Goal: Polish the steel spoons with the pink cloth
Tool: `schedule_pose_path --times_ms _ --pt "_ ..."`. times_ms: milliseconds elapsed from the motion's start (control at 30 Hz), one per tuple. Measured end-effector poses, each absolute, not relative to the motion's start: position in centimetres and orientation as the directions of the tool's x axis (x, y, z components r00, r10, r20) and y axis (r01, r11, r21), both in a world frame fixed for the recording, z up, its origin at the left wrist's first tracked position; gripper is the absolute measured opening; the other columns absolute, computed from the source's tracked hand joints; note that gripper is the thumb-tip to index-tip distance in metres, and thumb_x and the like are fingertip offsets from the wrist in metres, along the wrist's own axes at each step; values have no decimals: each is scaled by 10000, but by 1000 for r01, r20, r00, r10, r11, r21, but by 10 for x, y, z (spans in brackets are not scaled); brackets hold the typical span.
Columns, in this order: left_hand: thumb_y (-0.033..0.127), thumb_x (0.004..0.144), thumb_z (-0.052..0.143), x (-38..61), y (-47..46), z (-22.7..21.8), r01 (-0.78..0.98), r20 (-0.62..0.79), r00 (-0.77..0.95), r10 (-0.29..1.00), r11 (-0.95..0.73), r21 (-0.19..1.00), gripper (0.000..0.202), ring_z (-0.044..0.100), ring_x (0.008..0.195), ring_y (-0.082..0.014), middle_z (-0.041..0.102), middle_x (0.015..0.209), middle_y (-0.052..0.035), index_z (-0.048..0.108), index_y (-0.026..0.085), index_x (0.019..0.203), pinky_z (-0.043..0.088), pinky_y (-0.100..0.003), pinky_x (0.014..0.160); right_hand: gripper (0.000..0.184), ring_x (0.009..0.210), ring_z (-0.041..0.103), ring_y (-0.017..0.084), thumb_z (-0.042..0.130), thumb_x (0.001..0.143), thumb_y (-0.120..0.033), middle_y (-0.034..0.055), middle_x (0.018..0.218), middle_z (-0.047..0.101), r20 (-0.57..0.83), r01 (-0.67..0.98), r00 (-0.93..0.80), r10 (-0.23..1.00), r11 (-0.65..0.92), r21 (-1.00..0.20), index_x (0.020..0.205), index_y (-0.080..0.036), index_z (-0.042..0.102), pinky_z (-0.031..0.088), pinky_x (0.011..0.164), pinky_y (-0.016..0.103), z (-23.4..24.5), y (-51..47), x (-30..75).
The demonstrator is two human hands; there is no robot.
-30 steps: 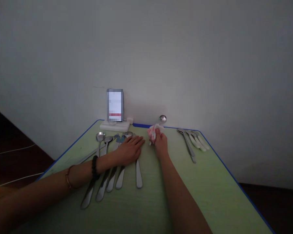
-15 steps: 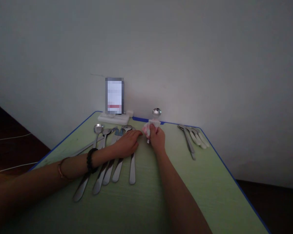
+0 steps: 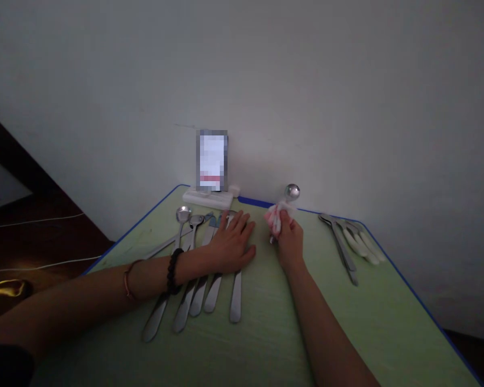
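Note:
My right hand (image 3: 291, 242) is closed on a spoon, gripping it through a crumpled pink-and-white cloth (image 3: 275, 219). The spoon's shiny round bowl (image 3: 292, 192) sticks up above the cloth, and a bit of its handle shows below. With fingers spread, my left hand (image 3: 233, 244) lies palm down over the row of metal cutlery and holds nothing. Beneath and beside it are a round-bowled spoon (image 3: 183, 214), another spoon (image 3: 196, 221) and several flat steel handles, one of them a handle (image 3: 235, 303) below my palm. My left hand hides the middle of the row.
At the table's back edge a phone (image 3: 212, 161), its screen blurred, leans in a white stand (image 3: 208, 199). On the right lie metal utensils (image 3: 342, 252) and several white-handled pieces (image 3: 355, 242). A wall (image 3: 347, 107) rises behind the green, blue-edged table (image 3: 274, 333).
The view has shifted, so everything sits further right. My left hand's fingers have spread out flat over the cutlery. My right hand still holds the spoon in the cloth.

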State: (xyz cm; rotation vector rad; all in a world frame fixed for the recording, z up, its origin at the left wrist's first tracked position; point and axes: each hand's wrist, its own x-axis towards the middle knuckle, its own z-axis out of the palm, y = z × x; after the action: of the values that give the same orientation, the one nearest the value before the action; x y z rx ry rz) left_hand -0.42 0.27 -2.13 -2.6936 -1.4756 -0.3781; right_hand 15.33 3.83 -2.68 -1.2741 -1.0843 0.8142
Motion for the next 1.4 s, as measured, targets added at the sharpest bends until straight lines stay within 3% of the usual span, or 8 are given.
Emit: schedule_pose_path --times_ms 200,433,533,700,900,1067,1267,1400 --pt "439 902 280 -3 4 -19 828 123 544 830 -554 81 558 232 1340 -322 296 1451 -171 316 124 1361 151 -597 1041 483 474 407 106 456 745 -610 -15 489 498 209 240 288 935 141 -960 561 -167 511 303 471 241 -22 36 147" --pt "423 895 318 -2 4 -18 816 173 554 814 -572 79 538 295 1302 -312 338 1430 -154 350 134 1348 201 -549 1027 441 519 447 123 447 763 -581 -7 524 531 218 249 271 938 150 -957 611 -176 535 326 501 243 -24 37 148" --pt "425 885 348 -2 3 -19 818 211 544 812 -569 81 513 330 1260 -340 363 1408 -153 399 160 1322 243 -562 986 403 509 446 113 493 747 -562 -20 531 527 187 132 234 954 160 -978 647 -175 543 338 496 237 -27 40 150" --pt "364 875 379 -1 3 -19 789 253 570 782 -607 95 483 336 1250 -334 409 1361 -172 429 119 1288 242 -540 1013 314 509 471 85 632 666 -477 -41 593 562 17 -295 62 998 35 -955 718 -172 577 392 510 224 -20 40 158" --pt "185 808 435 -1 7 -21 689 393 539 745 -659 302 586 329 1259 -286 384 1353 -193 272 74 1359 279 -471 1052 271 471 454 72 706 629 -365 -53 560 544 -135 -427 -256 957 -237 -873 772 -163 596 418 473 216 -10 34 171" --pt "96 771 426 -1 9 -17 541 455 543 706 -708 454 478 407 1172 -250 466 1229 -158 398 105 1247 339 -435 1022 239 413 377 51 663 695 -376 -69 485 450 -65 -429 -458 886 -284 -858 701 -164 552 320 395 183 -12 33 178" --pt "190 800 465 0 17 -21 295 355 344 869 -459 838 399 518 988 -210 533 1096 -105 410 135 1192 435 -384 889 244 372 347 54 649 673 -389 -68 442 450 -133 -299 -568 812 -355 -886 659 -168 546 272 353 190 -11 30 180" --pt "291 819 501 -2 21 -20 49 330 291 898 -359 932 384 516 1013 -198 534 1119 -64 424 176 1177 412 -365 916 253 356 359 58 660 632 -401 -59 434 485 -182 -223 -596 782 -379 -898 622 -169 560 261 325 197 -9 27 179"
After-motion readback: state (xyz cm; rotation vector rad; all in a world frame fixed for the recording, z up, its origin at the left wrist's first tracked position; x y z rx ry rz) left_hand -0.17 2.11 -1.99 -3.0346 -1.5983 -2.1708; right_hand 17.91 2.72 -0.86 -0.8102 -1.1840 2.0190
